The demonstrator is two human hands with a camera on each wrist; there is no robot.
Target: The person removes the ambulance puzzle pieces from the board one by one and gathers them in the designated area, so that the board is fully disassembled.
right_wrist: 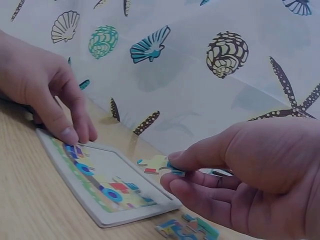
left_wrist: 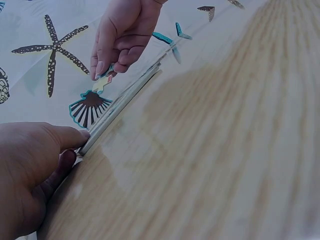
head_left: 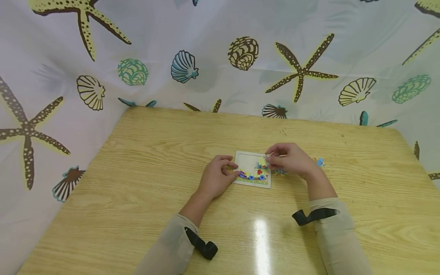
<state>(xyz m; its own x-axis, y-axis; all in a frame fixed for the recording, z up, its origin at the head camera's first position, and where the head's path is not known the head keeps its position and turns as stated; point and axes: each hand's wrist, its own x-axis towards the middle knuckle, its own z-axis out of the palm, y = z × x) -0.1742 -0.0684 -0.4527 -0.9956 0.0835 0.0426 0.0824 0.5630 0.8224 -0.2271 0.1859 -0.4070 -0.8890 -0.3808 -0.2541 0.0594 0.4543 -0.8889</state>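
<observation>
A jigsaw puzzle board (head_left: 252,185) with a pale frame lies on the table, its lower part filled with colourful pieces showing blue wheels. My left hand (head_left: 217,176) grips the board's left edge, thumb and fingers at the rim, as the left wrist view (left_wrist: 30,172) also has it. Over the board's right side, my right hand (head_left: 291,159) pinches a puzzle piece (right_wrist: 156,164) between thumb and fingers. That piece is yellowish with a red patch and is held above the board. More loose pieces (right_wrist: 187,228) lie beside the board, under the right hand.
Another loose blue piece (head_left: 319,162) lies on the wooden table (head_left: 137,191), right of the right wrist. A white curtain (head_left: 213,34) printed with shells and starfish hangs behind the table and along its left side. Black straps (head_left: 203,244) circle both sleeves.
</observation>
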